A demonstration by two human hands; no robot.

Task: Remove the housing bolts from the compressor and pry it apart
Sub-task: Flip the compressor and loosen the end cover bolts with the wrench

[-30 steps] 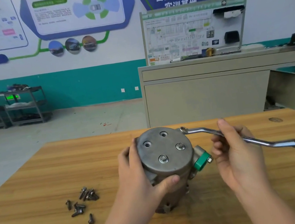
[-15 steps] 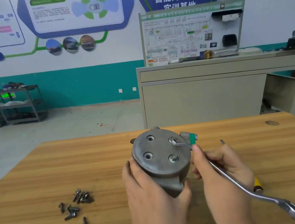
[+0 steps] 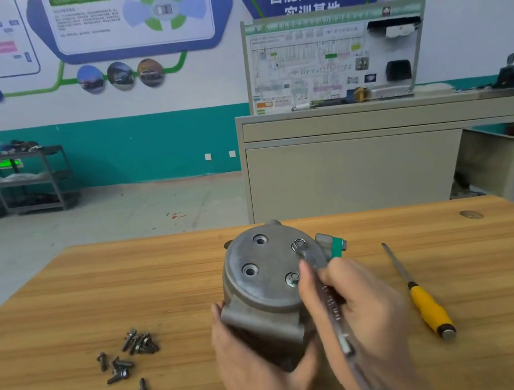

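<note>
A grey metal compressor stands tilted on the wooden table, its round end plate facing me. Two bolt holes on the plate are empty; two bolts remain on its right side. My left hand grips the housing from below. My right hand holds a silver wrench, whose ring end sits on the upper right bolt. A second bolt sits just left of my right thumb. A green plug sticks out on the compressor's right.
Several loose bolts lie on the table left of the compressor. A yellow-handled screwdriver lies to the right of my right hand. Beyond the table stands a beige cabinet with a display board.
The compressor was turned and tipped toward me. The wrench swung from level above the table onto the upper right bolt, its handle now pointing down toward me. The screwdriver has come into full view.
</note>
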